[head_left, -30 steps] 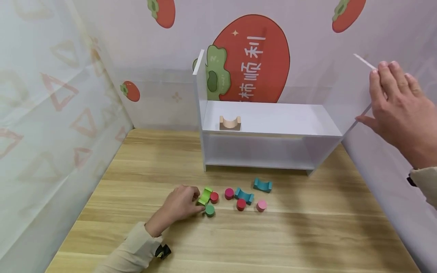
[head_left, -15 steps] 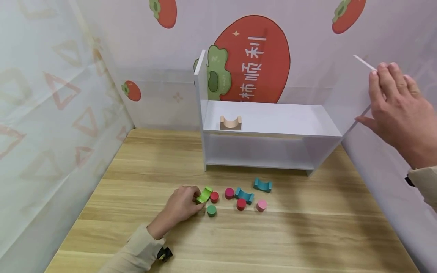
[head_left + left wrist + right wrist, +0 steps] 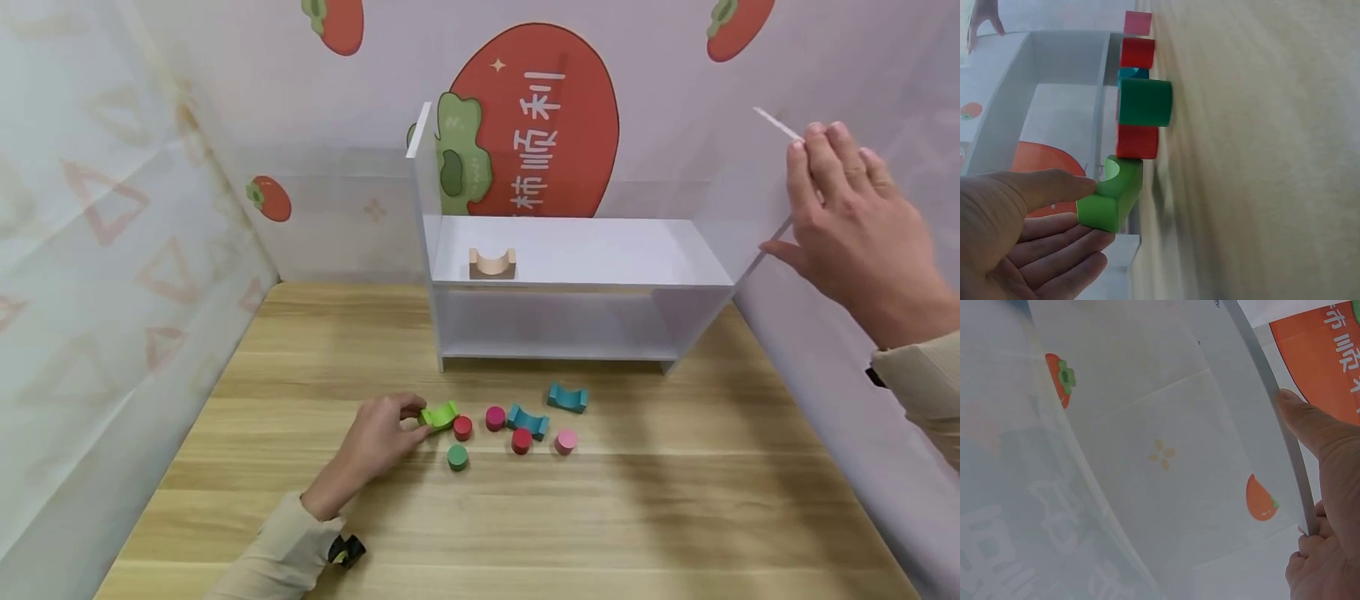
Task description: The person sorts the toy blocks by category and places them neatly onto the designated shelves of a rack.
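My left hand [image 3: 378,437] pinches a light green arch-shaped block [image 3: 439,417] between thumb and fingers, low over the wooden tabletop. In the left wrist view the thumb lies on one side of this green block [image 3: 1107,203], with fingertips on the other. Just beside it are a red cylinder [image 3: 462,428] and a green cylinder [image 3: 457,457]. The right hand [image 3: 855,221] rests at the upper front corner of the white shelf's right side panel [image 3: 750,192], fingers straight. In the right wrist view its thumb [image 3: 1310,422] lies along the panel's edge.
Two blue arch blocks [image 3: 567,398] lie to the right, with a magenta cylinder [image 3: 495,418], another red cylinder [image 3: 521,441] and a pink cylinder [image 3: 566,442]. A plain wooden arch block [image 3: 492,264] stands on the shelf's upper board [image 3: 592,250]. Printed cloth walls [image 3: 322,100] surround the table.
The left hand's fingers have closed on the light green arch block and turned it, drawing it slightly left. The green cylinder stands apart from the hand. The right hand stays on the panel.
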Demonstrator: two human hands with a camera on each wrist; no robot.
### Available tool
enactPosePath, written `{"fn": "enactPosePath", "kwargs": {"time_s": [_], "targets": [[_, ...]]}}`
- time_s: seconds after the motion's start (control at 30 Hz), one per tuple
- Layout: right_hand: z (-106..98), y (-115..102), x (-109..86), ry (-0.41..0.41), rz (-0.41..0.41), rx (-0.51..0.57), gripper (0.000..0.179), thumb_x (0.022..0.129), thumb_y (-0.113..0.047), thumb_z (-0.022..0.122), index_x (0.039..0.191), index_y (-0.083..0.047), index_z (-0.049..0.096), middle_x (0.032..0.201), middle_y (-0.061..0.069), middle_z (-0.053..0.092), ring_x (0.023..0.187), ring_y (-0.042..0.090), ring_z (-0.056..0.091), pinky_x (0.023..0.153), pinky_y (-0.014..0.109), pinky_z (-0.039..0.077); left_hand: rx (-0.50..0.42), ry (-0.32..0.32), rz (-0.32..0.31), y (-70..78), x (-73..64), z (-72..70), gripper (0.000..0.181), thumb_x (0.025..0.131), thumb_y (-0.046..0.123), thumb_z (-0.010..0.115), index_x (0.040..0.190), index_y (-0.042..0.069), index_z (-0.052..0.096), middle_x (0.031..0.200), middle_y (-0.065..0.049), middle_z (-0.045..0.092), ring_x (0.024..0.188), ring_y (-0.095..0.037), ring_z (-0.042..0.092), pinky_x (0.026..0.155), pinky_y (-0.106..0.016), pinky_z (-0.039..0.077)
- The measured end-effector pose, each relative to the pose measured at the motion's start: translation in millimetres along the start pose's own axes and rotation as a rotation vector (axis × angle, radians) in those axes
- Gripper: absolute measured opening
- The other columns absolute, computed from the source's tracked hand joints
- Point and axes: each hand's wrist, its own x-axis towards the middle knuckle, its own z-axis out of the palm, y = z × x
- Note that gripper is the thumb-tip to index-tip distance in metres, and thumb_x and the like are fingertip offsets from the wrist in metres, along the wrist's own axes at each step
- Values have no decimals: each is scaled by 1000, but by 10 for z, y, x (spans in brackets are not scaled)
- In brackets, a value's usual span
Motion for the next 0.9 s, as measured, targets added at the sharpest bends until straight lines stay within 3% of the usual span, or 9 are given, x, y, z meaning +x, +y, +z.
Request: {"fn": "enactPosePath", "kwargs": {"time_s": [0.17,0.3,0.5,0.77,0.9], "targets": [[-18,-13,17,-80,26,-15,118,76,-12,89,163,13,14,171,34,18,162,47,16,132,60,17,-62,33,108,75,48,-111,29,82,7,89,109,-1,79,104,-16,82,98,-31,80,86,-45,66],[-30,-8,21,-94,39,-14,118,76,-12,91,162,13,14,171,35,17,161,48,16,132,60,16,-81,58,203,226,137,-241,29,82,9,90,109,3,79,104,-12,82,97,-28,81,84,-44,66],[-48,5,15,-94,35,-26,119,76,-13,90,163,13,13,171,35,16,162,48,15,132,60,16,-66,56,301,592,341,-465,27,86,13,88,110,4,79,106,-9,83,98,-25,81,85,-40,66],[-40,16,1,-64,14,-21,119,74,-12,89,162,13,15,170,35,19,161,48,18,132,59,17,-120,62,491,1115,690,-733,24,87,11,86,109,4,79,106,-9,82,101,-20,81,88,-33,65],[-39,8,13,-61,17,-3,118,74,-13,89,162,13,16,170,35,20,161,49,18,132,60,17,-137,60,553,1339,829,-835,25,88,11,86,110,3,78,107,-10,82,104,-19,80,92,-32,64]]}}
